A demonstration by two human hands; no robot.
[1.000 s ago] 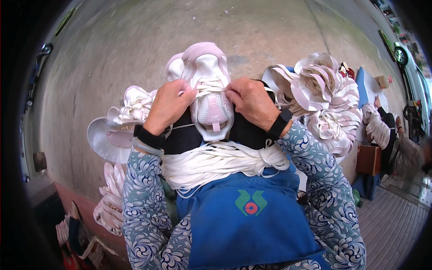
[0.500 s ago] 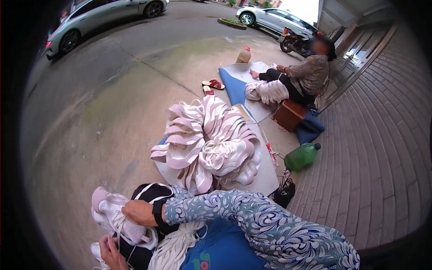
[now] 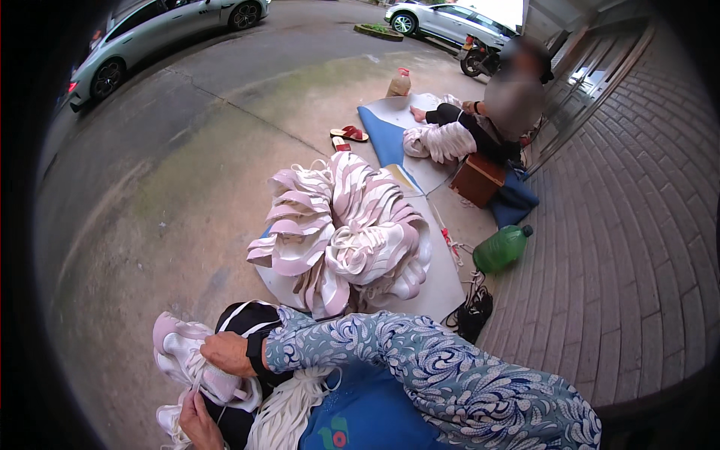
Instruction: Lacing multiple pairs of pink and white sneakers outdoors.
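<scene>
On my lap lies a white and pale pink shoe upper (image 3: 174,335), with white laces across its front. My right hand (image 3: 229,352), wearing a black wristband, is closed in a pinch on the lacing. Just below it my left hand (image 3: 199,421) pinches a white shoelace (image 3: 196,382) that runs up to the same upper. Beside my right wrist a thick bundle of white shoelaces (image 3: 285,415) hangs over my blue apron (image 3: 367,414). Part of another white shoe piece (image 3: 169,421) shows beyond my left hand.
Ahead sits a big pile of pink and white shoe uppers (image 3: 300,217) on a pale mat (image 3: 446,289). A green bottle (image 3: 501,249) and dark cords (image 3: 474,315) lie to the right. Another person (image 3: 514,97) sits farther off near a brown box (image 3: 478,180). Red sandals (image 3: 349,134) are on the ground.
My left hand has moved up to the lacing, just below my right hand, with the lace pinched in its fingers. My right hand has hardly moved.
</scene>
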